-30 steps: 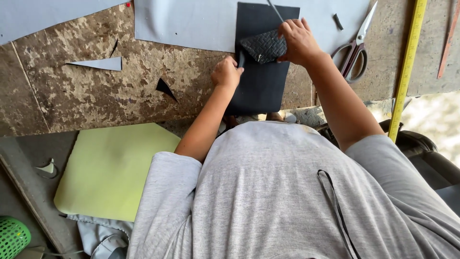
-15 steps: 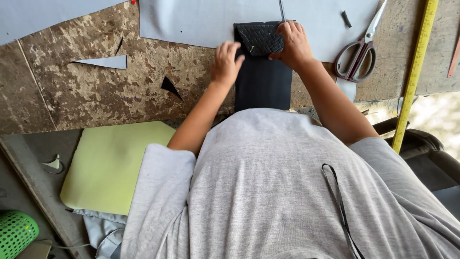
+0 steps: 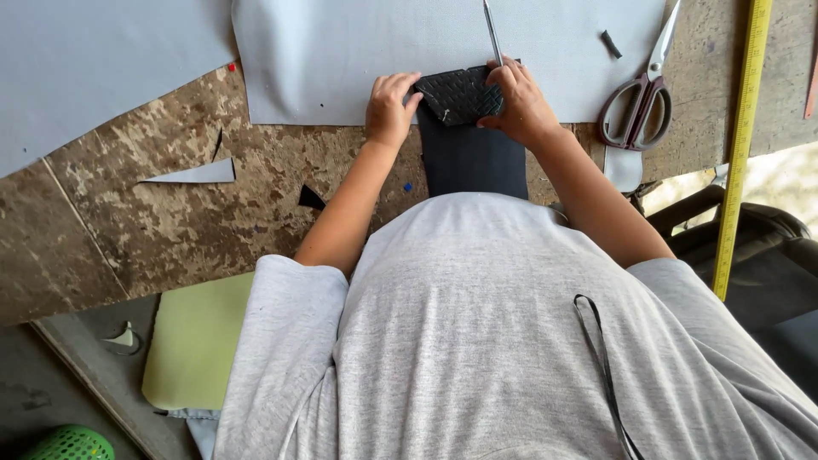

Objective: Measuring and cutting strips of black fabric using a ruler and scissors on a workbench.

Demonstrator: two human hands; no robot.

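Note:
A black textured patch (image 3: 460, 95) lies on the top end of a dark rectangular sheet (image 3: 474, 158) on the worn table (image 3: 170, 230). My left hand (image 3: 390, 109) presses the patch's left edge with its fingers. At the patch's right edge my right hand (image 3: 518, 104) rests, fingers curled over the corner. A thin metal tool (image 3: 492, 30) lies on the grey sheet (image 3: 366, 51) just beyond the patch, its tip near my right fingers.
Scissors (image 3: 639, 98) lie on the grey sheet's right part. A yellow tape measure (image 3: 740, 145) runs along the table's right side. Grey (image 3: 194, 174) and black (image 3: 310, 198) offcuts lie at the left. A pale green foam sheet (image 3: 198, 341) and green basket (image 3: 72, 445) sit below.
Both hands and the black patch have shifted toward the dark sheet's top end. The view has moved closer, and my right hand now rests at the patch's right corner.

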